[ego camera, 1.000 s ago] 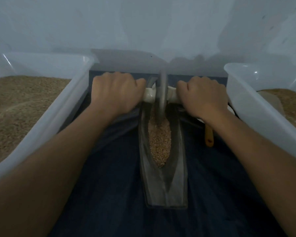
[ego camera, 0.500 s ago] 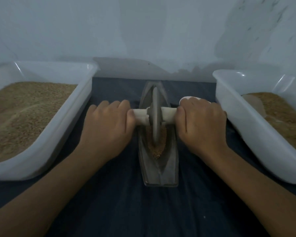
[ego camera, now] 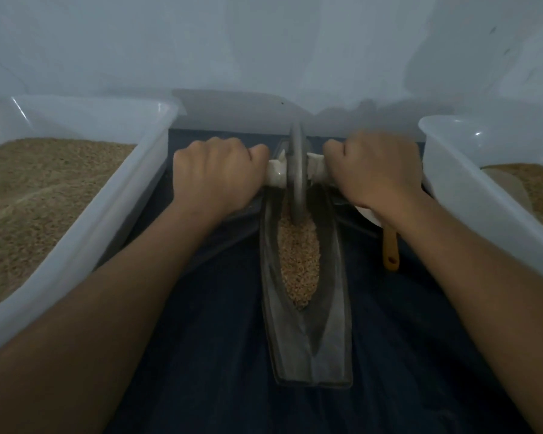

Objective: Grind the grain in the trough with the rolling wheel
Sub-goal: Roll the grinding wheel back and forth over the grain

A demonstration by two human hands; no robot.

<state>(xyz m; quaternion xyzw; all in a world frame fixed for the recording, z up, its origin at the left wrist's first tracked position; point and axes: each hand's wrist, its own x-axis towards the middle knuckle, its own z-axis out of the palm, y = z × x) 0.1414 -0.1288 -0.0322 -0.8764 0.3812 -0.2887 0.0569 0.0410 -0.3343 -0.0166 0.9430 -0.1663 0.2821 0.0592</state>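
Note:
A dark boat-shaped trough (ego camera: pixel 326 339) lies lengthwise on the dark cloth, with tan grain (ego camera: pixel 299 261) in its groove. The grey rolling wheel (ego camera: pixel 297 170) stands upright at the trough's far end, its rim in the grain. A pale wooden axle (ego camera: pixel 276 175) runs through the wheel. My left hand (ego camera: pixel 215 177) grips the axle's left end and my right hand (ego camera: pixel 373 170) grips its right end, both with fingers curled over it. The axle's ends are hidden under my fists.
A white plastic tub (ego camera: pixel 85 245) full of grain stands at the left, a second tub (ego camera: pixel 470 208) with grain at the right. An orange-handled scoop (ego camera: pixel 390 249) lies beside the trough under my right wrist. A pale wall rises just behind.
The wheel was pulled back to the trough's middle half a second ago and has now rolled forward to the far end again, both hands moving with it.

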